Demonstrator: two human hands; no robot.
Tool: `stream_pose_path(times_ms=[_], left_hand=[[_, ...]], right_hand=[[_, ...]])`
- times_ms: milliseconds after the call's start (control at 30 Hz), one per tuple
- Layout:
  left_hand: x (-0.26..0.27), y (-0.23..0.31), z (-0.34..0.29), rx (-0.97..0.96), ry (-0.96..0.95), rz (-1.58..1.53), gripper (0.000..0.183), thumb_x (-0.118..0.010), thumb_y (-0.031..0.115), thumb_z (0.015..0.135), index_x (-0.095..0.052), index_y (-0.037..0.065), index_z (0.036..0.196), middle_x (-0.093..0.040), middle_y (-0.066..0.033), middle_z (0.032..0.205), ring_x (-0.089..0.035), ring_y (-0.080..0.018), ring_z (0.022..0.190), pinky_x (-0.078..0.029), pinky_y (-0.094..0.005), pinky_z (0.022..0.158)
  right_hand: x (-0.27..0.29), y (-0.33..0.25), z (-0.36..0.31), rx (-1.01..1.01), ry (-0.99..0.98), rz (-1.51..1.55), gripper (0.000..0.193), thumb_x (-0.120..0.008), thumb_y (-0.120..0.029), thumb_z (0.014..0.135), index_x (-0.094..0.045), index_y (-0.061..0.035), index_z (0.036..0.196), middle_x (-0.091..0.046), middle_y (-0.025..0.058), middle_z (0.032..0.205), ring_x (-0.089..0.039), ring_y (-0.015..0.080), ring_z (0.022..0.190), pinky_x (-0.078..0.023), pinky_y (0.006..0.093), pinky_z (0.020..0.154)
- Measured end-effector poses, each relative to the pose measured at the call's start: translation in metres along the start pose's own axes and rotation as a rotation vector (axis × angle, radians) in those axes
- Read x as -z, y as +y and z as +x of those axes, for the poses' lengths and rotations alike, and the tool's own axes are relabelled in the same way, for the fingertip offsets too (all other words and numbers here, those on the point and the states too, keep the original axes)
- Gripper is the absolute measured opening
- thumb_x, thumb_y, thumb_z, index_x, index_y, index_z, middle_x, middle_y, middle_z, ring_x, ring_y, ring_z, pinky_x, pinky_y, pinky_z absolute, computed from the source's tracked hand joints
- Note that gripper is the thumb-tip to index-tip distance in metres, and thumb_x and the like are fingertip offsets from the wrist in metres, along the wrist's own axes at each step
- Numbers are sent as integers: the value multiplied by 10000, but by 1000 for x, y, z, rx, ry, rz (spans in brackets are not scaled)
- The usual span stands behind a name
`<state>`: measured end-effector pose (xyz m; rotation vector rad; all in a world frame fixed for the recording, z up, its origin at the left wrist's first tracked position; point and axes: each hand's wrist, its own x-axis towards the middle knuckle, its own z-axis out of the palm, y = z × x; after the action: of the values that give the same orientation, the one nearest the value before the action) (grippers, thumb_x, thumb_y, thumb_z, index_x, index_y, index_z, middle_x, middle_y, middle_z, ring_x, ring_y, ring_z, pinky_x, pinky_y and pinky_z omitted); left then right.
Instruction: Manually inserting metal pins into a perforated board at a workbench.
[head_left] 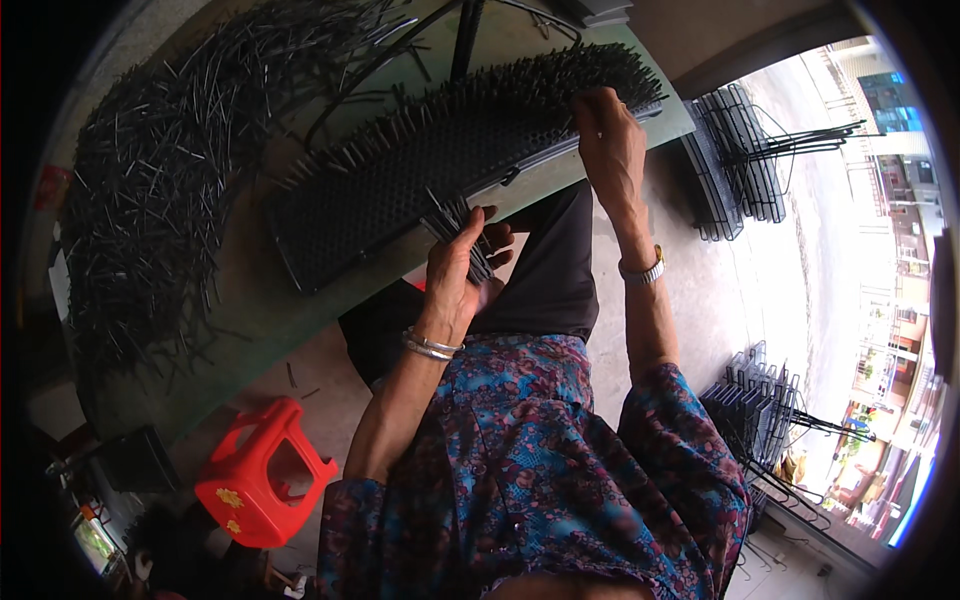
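A long black board (pixel 340 220) full of small holes lies slantwise on the greenish table (pixel 250 345). Thin dark rods (pixel 520 85) stand upright in its far side and crowd toward its right end. My left hand (pixel 455 265) is closed around a small bundle of dark rods (pixel 447 218) at the board's near edge. Over the right end of the board is my right hand (pixel 612 140), thumb and fingers pressed together close to the standing rods. Whatever sits between those fingertips is hidden.
A big heap of loose dark rods (pixel 160 190) covers the table's left part. A red plastic stool (pixel 265 475) stands on the floor at lower left. Black wire racks (pixel 740 150) are at the right, with more wire frames (pixel 755 410) below them.
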<state>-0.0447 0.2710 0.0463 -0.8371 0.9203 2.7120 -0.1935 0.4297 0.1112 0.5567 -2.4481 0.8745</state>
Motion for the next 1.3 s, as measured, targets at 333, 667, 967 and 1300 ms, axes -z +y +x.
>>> stream_pose_path(times_ms=[333, 667, 967, 1300], left_hand=[[-3, 3, -2, 12, -25, -38, 283, -616, 254, 943, -650, 11, 1084, -690, -123, 881, -675, -198, 810, -550, -351, 727], [-2, 3, -5, -4, -36, -24, 276, -569, 251, 970, -625, 15, 1101, -681, -128, 892, -670, -207, 823, -560, -390, 758], [-7, 3, -7, -3, 18, 9, 294, -560, 279, 975, -611, 23, 1110, -660, -100, 864, -639, -163, 720, -546, -311, 658], [-10, 1, -8, -60, -24, 52, 285, -579, 286, 970, -603, 18, 1063, -586, -42, 729, -504, -87, 563, -430, -236, 535]], right_hand=[[-8, 4, 2, 27, -42, 4, 96, -589, -106, 912, -619, -22, 947, -607, 141, 769, -609, 293, 707, -465, 365, 630], [-5, -1, -8, -6, -61, -105, 127, -642, -156, 891, -685, -82, 984, -598, 115, 881, -623, 283, 769, -484, 368, 656], [-3, 3, 0, 67, -127, -89, 105, -638, -131, 884, -668, -78, 970, -562, 95, 854, -599, 273, 737, -476, 363, 638], [-8, 0, 3, 150, -168, -96, 105, -613, -107, 888, -661, -72, 974, -585, 103, 879, -608, 284, 752, -485, 358, 651]])
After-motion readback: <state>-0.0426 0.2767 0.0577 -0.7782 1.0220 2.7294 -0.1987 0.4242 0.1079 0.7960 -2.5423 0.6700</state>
